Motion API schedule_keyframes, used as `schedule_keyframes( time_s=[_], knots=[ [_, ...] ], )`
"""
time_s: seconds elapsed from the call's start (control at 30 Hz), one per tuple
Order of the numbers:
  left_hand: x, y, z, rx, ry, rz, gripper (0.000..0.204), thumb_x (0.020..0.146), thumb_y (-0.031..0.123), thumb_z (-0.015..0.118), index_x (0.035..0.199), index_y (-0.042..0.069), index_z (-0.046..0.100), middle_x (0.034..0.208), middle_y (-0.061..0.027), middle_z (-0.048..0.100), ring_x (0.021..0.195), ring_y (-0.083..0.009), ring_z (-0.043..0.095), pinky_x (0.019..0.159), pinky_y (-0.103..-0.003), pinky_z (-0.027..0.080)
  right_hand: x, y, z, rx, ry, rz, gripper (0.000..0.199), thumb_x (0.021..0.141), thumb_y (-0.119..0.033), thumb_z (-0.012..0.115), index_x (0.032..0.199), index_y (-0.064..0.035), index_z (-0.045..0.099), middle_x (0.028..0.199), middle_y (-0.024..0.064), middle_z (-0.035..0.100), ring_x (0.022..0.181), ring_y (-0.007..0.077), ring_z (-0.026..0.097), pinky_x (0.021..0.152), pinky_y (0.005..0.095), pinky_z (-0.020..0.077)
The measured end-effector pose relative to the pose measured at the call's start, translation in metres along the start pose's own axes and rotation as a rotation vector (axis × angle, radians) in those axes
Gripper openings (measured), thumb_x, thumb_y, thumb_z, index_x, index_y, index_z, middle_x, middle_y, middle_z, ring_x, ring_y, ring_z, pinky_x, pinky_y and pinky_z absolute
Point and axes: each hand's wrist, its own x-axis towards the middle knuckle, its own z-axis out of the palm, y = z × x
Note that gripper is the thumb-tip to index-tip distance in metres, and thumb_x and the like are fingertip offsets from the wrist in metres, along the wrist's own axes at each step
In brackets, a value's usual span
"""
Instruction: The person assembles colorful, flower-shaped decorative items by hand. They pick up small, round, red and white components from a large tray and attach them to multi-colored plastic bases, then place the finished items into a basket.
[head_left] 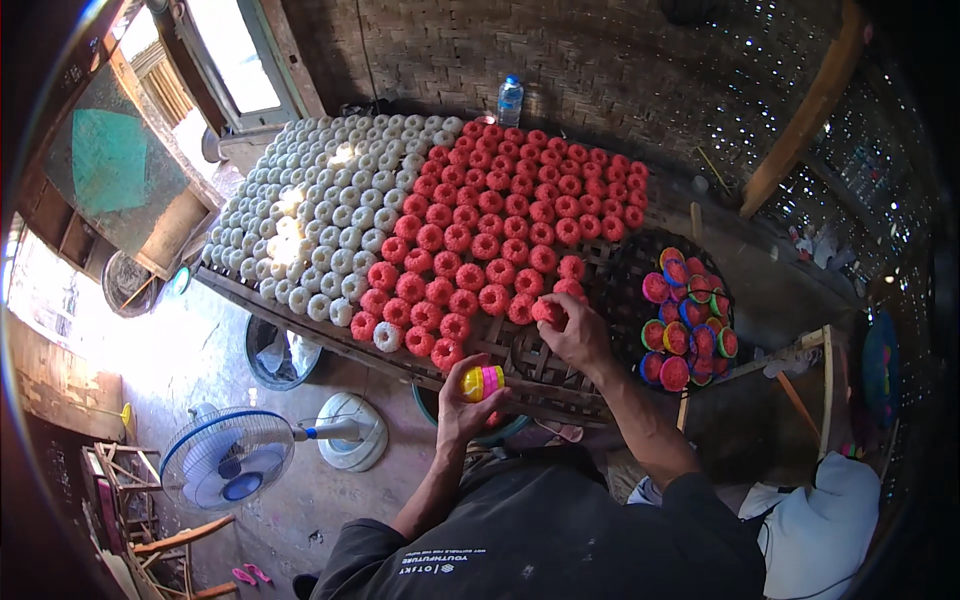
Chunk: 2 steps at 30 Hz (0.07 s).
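My left hand (pixel 456 408) is wrapped round a small yellow cup with pink bands (pixel 484 383), held at the table's front edge. What is inside the cup cannot be made out. To its right, the fingers of my right hand (pixel 582 338) are closed on a red ring-shaped piece (pixel 546 312) at the near end of the red rows. Rows of rough red rings (pixel 486 247) cover the middle of the slatted table. Smooth-looking white rings (pixel 330 215) fill its left side, and one white ring (pixel 387 336) lies among the red ones.
A dark round tray (pixel 625 300) on the right holds several colourful cups with red filling (pixel 676 340). A water bottle (pixel 510 101) stands at the table's back edge. Below on the left are a fan (pixel 230 465) and a dark tub (pixel 275 372). A woven wall (pixel 440 60) rises behind.
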Motion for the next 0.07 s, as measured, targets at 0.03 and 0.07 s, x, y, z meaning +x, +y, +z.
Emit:
schedule_keyframes(
  time_s=[0.03, 0.07],
  knots=[
    [-0.0017, 0.0002, -0.0011, -0.060, -0.023, -0.087, 0.064, 0.074, 0.012, 0.087, 0.128, 0.002, 0.055, 0.121, -0.0075, 0.062, 0.106, -0.0143, 0.060, 0.092, -0.030, 0.052, 0.0018, 0.0014, 0.0039, 0.203, -0.064, 0.071, 0.034, 0.078, -0.020, 0.072, 0.109, -0.0098, 0.063, 0.111, 0.0114, 0.066, 0.103, 0.0303, 0.065, 0.089, 0.0379, 0.0533],
    [-0.0033, 0.0006, -0.0032, -0.058, -0.014, -0.088, 0.064, 0.074, 0.012, 0.087, 0.128, 0.002, 0.055, 0.121, -0.0075, 0.062, 0.106, -0.0143, 0.060, 0.092, -0.030, 0.052, 0.0048, 0.0041, 0.0090, 0.407, -0.127, 0.145, 0.033, 0.080, -0.022, 0.072, 0.110, -0.0106, 0.063, 0.114, 0.0114, 0.066, 0.105, 0.0297, 0.065, 0.090, 0.0372, 0.0529]
  ],
)
